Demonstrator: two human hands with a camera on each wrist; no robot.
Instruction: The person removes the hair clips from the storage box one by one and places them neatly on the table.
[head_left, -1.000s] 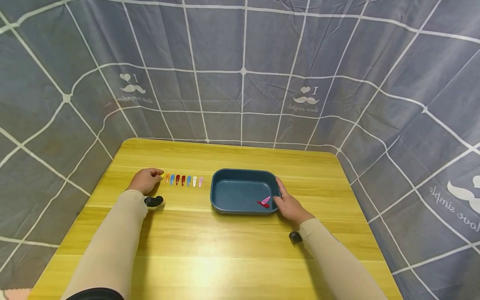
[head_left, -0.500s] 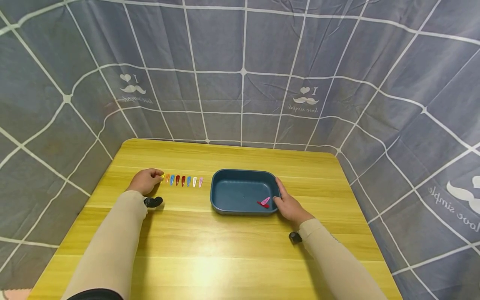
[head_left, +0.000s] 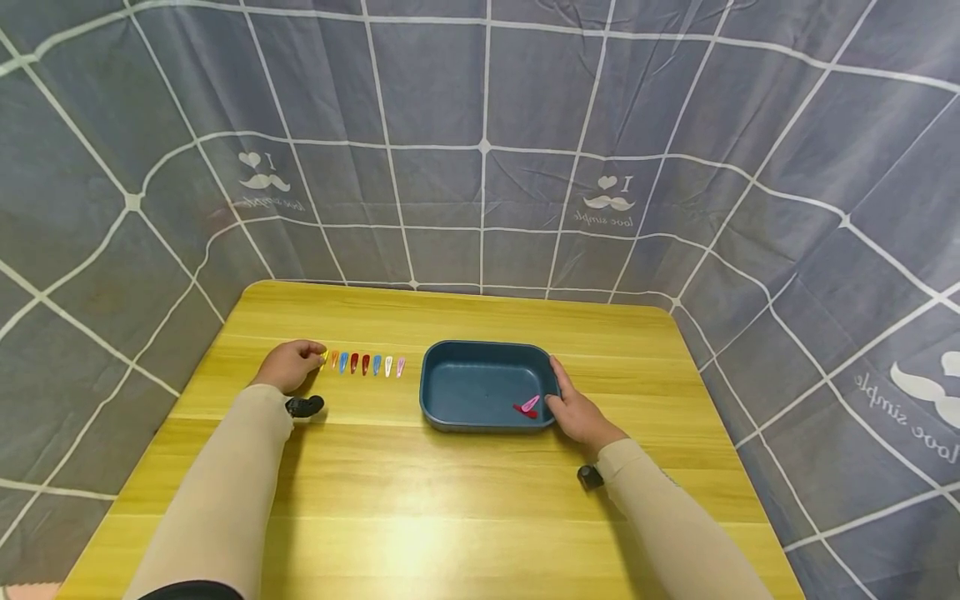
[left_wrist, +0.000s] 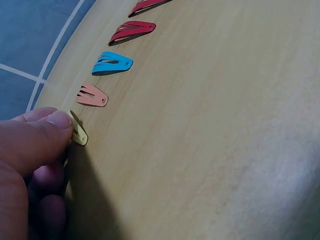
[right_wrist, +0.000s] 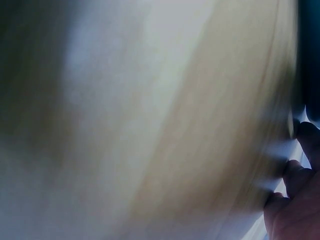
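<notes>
My left hand [head_left: 288, 365] pinches a yellow snap hair clip [left_wrist: 80, 134] between thumb and fingers at the left end of a row. In the left wrist view the clip stands tilted, its narrow end close to or on the table. An orange clip [left_wrist: 92, 95], a blue clip [left_wrist: 112, 63] and a red clip [left_wrist: 132, 32] lie beyond it. With my right hand [head_left: 583, 414] I grip the right wall of a dark blue plastic tub [head_left: 468, 390], thumb over the rim. Inside the tub a pink clip [head_left: 531, 403] lies across a red clip [head_left: 527, 413].
The row runs on toward the tub with another blue clip [head_left: 377, 365], a white clip [head_left: 388, 366] and a pale pink clip at its right end. Under everything is a yellow wooden table [head_left: 360, 500]. A grey checked curtain [head_left: 442, 183] hangs behind and at both sides.
The head view has shifted very slightly. Both hands, the tub and the clips otherwise stay where they were.
</notes>
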